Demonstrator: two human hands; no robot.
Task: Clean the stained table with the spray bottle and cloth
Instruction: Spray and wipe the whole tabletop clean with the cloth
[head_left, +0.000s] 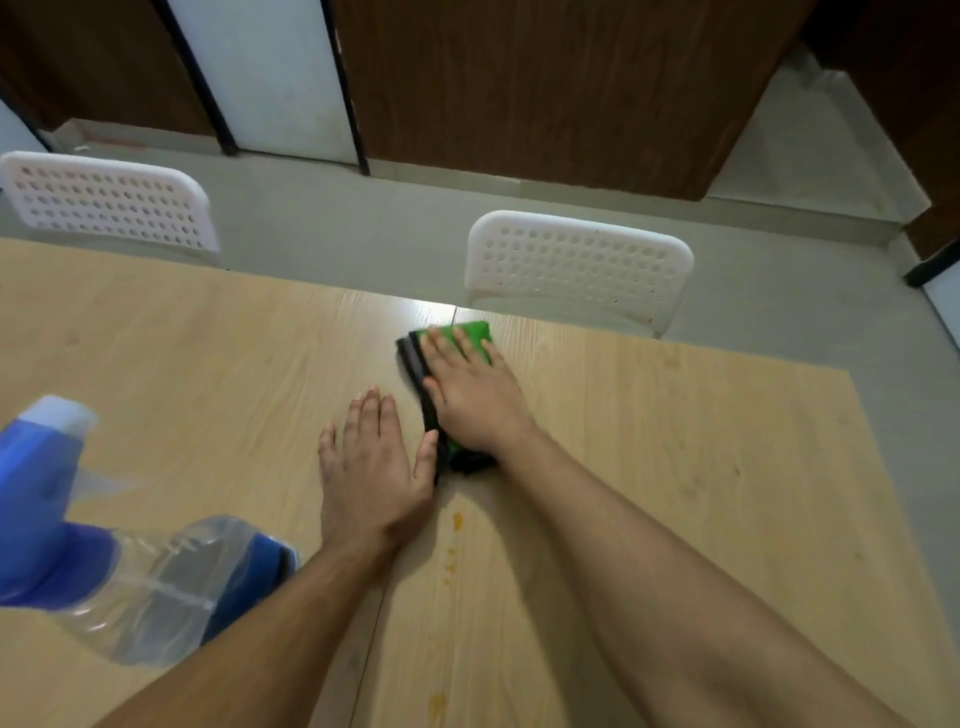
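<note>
Right hand (475, 397) lies flat on the green-and-black cloth (470, 335), fingers straight and slightly spread, pressing it onto the light wood worktop (701, 441) near the far edge. Left hand (371, 467) rests palm-down on the worktop just beside the cloth — fingers straight and close together, thumb touching the cloth's near black edge. Orange stains (456, 521) sit just behind the hands along the seam between the two panels; another orange patch lies nearer the camera. Spray bottle (130, 582) — clear body, blue trigger head — lies tilted at the near left, blurred, untouched. Two white perforated chairs (579, 265) stand beyond the far edge.
</note>
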